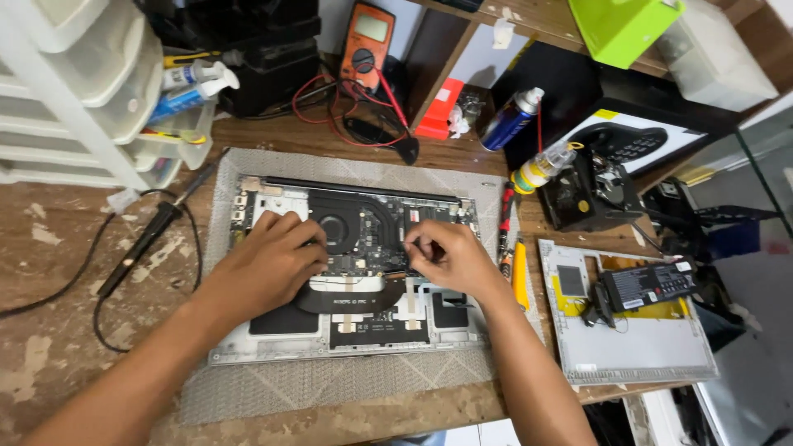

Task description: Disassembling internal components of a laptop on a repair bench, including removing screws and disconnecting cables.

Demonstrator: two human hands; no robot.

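Laptop [347,272], opened with its bottom cover off, lies on a grey mat [330,388] mid-desk [49,330], internals up. My left hand [268,264] rests on the board left of the fan, fingers curled loosely, holding nothing I can see. My right hand [450,256] sits on the board's right part, thumb and forefinger pinched narrow at something too small to tell. Screwdrivers [512,248] lie just right of the laptop. Removed bottom cover [628,330] lies further right, a black battery pack [648,285] on it. Soldering iron [144,244] lies left of the mat. Orange multimeter [368,37] stands far, spray cans [524,140] right of it.
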